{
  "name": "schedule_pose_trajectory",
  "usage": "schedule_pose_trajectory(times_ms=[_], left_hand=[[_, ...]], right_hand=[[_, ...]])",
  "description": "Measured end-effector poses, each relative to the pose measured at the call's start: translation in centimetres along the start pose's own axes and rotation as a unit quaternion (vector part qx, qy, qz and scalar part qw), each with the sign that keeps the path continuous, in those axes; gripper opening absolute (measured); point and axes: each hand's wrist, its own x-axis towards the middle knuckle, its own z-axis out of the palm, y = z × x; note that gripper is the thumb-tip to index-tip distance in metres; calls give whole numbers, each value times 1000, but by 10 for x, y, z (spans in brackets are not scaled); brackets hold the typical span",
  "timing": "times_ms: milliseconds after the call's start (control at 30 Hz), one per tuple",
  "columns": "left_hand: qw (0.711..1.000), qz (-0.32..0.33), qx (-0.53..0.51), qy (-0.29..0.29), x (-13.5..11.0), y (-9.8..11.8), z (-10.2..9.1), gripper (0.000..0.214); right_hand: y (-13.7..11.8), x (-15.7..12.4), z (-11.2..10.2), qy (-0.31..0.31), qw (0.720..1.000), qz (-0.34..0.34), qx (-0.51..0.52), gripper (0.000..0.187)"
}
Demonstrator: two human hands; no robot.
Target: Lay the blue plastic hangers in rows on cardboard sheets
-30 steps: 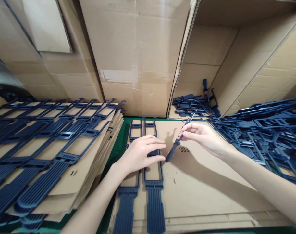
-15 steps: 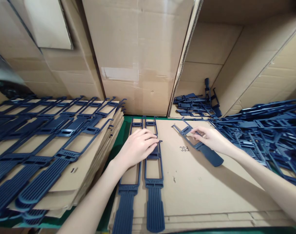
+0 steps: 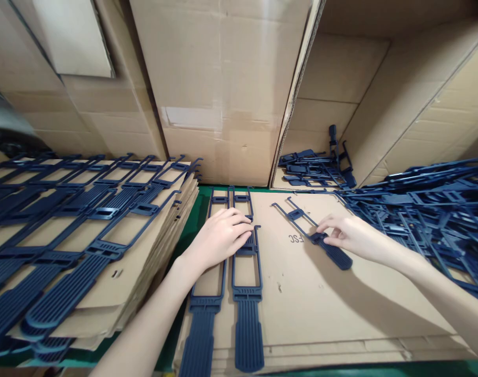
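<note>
Two dark blue plastic parts [image 3: 245, 293] lie side by side on a cardboard sheet [image 3: 321, 309], each with a long open frame and a ribbed flat end. My left hand [image 3: 219, 235] lies flat on their upper frames, fingers stretched out. A third blue part [image 3: 297, 222] rests at a slant to the right. My right hand [image 3: 349, 236] pinches that part where its frame meets the ribbed end, with the part lying flat on the sheet.
A stack of cardboard sheets [image 3: 144, 272] on the left carries rows of the same parts. A loose heap of blue parts [image 3: 427, 214] lies at the right. An open box [image 3: 341, 94] behind holds more. Tall cardboard boxes [image 3: 223, 89] wall off the back.
My right hand lowered the third part from mid-air onto the sheet, then slid it slightly left and down. My left hand stayed on the two laid parts.
</note>
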Motion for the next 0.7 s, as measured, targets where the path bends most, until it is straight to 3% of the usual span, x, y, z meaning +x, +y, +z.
schedule_pose_trajectory(times_ms=[200,333,500,700], left_hand=[[1000,-4,-6,-13,-1,-1,1,24],[1000,-9,-6,-21,-1,-1,0,24],[999,-16,-16,-36,0,2,-5,27],[996,-43,-23,-80,-3,3,-3,44]], right_hand=[[-18,8,11,33,998,-10,45,26],[-35,11,15,20,998,-26,57,36],[-50,13,18,3,995,-100,-17,46],[-49,27,29,27,990,-125,-64,50]])
